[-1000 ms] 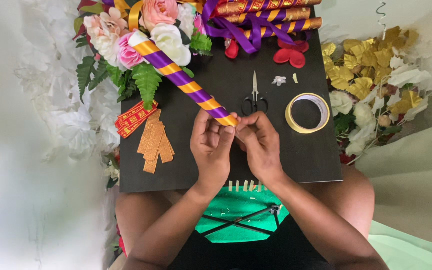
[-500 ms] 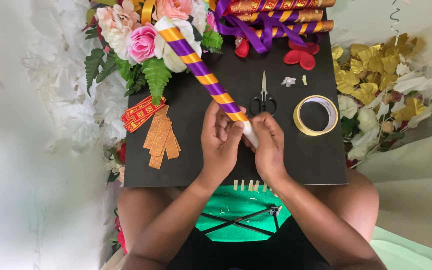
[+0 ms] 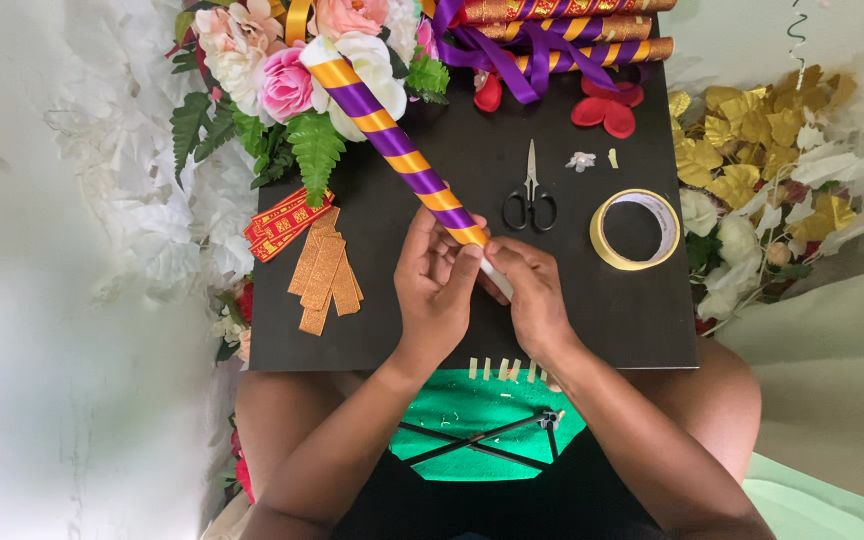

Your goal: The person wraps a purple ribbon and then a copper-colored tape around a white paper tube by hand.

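Hands meet over the black desk (image 3: 642, 320): the left hand (image 3: 437, 285) and right hand (image 3: 532, 290) both pinch the near end of a purple-and-gold wrapped stick (image 3: 392, 140), which slants up to the flowers (image 3: 282, 80). Scissors (image 3: 530, 195) and a tape roll (image 3: 636, 230) lie just right.

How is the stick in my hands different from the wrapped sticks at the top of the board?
The held stick lies diagonally, gripped by the left hand and right hand; the bundled sticks lie level, tied with purple ribbon. Its near end is bare white; theirs look fully wrapped. Both show gold and purple.
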